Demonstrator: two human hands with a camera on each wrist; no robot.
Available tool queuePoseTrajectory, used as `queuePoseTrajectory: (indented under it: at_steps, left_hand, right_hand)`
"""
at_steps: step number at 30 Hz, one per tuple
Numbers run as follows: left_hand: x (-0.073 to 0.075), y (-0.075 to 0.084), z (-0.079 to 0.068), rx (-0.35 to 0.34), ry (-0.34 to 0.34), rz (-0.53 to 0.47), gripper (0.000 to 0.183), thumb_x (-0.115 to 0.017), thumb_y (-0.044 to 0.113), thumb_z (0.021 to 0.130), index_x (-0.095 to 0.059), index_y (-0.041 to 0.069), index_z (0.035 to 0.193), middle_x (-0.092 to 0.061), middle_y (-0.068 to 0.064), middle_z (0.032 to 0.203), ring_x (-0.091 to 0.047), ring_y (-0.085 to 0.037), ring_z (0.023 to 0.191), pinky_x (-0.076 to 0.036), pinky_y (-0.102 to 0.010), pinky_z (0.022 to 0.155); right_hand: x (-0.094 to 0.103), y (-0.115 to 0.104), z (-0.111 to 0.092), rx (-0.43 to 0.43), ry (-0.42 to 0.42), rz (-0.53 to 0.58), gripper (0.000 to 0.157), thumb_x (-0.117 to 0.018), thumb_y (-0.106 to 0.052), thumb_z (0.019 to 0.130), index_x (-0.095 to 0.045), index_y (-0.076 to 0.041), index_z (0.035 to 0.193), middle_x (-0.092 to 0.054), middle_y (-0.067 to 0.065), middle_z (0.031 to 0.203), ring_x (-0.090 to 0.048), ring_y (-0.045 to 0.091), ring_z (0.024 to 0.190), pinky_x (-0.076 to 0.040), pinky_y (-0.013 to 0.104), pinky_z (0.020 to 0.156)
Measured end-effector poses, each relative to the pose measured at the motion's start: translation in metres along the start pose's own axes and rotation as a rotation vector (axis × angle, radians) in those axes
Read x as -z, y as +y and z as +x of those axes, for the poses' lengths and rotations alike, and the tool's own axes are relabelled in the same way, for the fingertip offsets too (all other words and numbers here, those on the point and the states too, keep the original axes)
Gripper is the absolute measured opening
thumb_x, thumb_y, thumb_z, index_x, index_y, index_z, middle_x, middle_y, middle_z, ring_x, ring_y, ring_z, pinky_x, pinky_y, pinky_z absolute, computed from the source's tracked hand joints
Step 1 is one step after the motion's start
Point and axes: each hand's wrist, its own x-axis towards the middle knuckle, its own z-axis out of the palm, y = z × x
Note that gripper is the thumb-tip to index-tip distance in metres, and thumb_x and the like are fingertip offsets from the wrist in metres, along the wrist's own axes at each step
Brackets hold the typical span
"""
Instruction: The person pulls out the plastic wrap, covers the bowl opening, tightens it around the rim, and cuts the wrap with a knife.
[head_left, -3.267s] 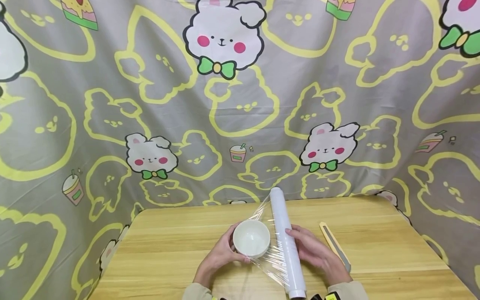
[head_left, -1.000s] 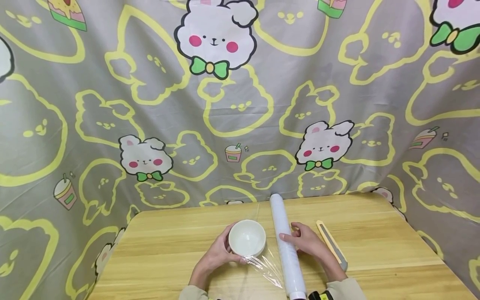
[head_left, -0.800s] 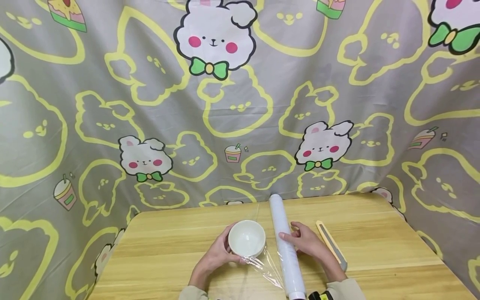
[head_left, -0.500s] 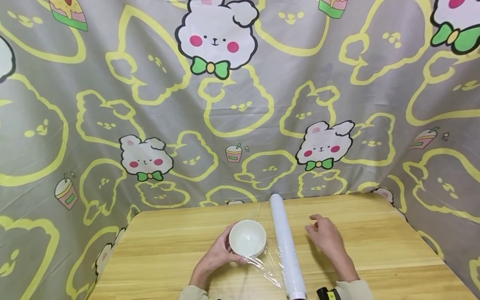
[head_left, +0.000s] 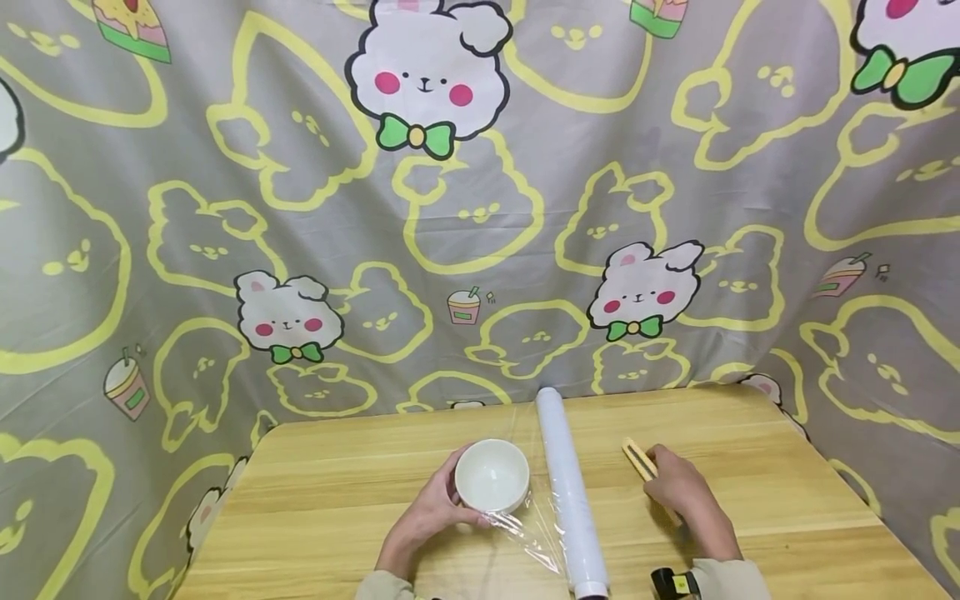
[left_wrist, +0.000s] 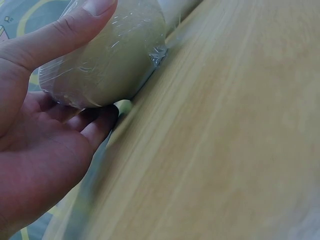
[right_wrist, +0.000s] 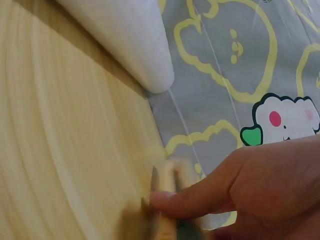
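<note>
- The white bowl point(head_left: 492, 475) is with its opening upward, a little left of the middle between the left and right edges of the desk point(head_left: 337, 467); whether its base fully rests there, I cannot tell.
- Clear film point(head_left: 534, 546) covers the outer side of the bowl with wrinkles, and from there it spreads towards the roll.
- The left hand point(head_left: 433, 508) holds the bowl from its left side; the fingers are parted only by the bowl's width, with the thumb at the near side, over the film.
- The white roll point(head_left: 572, 500) lies lengthwise to the right of the bowl, apart from it, its far end at the far edge of the desk.
- The right hand point(head_left: 686, 492) grips a yellow cutter point(head_left: 637, 458) right of the roll, towards the right edge; its fingers are closed around the cutter, which is blurred in the right wrist view.
- Behind the far edge hangs a grey cloth point(head_left: 480, 350) printed with cartoon animals.
</note>
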Motion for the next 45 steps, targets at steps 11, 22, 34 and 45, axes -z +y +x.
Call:
queuePoseTrajectory:
  at_steps: [11,22,34,45]
  left_hand:
    - [0.0,-0.002,-0.001,0.0,-0.004,-0.016,0.113,-0.088,-0.012,0.063,-0.027,0.0,0.158,-0.039,-0.024,0.155,-0.042,-0.039,0.141,-0.041,-0.029,0.114]
    - [0.0,0.0,0.001,-0.028,-0.015,-0.024,0.113,-0.088,-0.014,0.062,-0.027,0.0,0.157,-0.039,-0.024,0.154,-0.045,-0.035,0.138,-0.042,-0.032,0.115]
    - [0.0,0.0,0.0,-0.015,-0.01,-0.02,0.113,-0.088,-0.013,0.063,-0.028,0.0,0.157,-0.039,-0.025,0.154,-0.042,-0.04,0.14,-0.042,-0.031,0.114]
    - [0.0,0.0,-0.001,-0.004,-0.009,-0.014,0.113,-0.089,-0.012,0.064,-0.027,0.001,0.158,-0.039,-0.024,0.155,-0.042,-0.039,0.14,-0.042,-0.029,0.114]
  right_hand:
    - [-0.005,-0.008,0.008,0.095,0.002,0.42,0.051,-0.042,0.002,0.105,-0.023,0.015,0.151,-0.057,0.017,0.086,-0.057,0.023,0.071,-0.049,0.026,0.055]
    - [-0.007,-0.011,0.009,0.163,-0.122,0.628,0.056,-0.038,0.012,0.103,-0.015,0.018,0.153,-0.059,0.028,0.11,-0.063,0.028,0.087,-0.059,0.033,0.062]
    - [-0.019,-0.004,0.012,0.151,-0.069,0.517,0.036,-0.044,0.001,0.107,-0.041,0.015,0.14,-0.064,0.015,0.084,-0.063,0.021,0.065,-0.056,0.031,0.05]
    - [-0.017,-0.009,0.013,0.043,0.087,0.419,0.025,-0.053,-0.017,0.108,-0.059,0.005,0.118,-0.062,0.01,0.067,-0.053,0.015,0.049,-0.043,0.023,0.039]
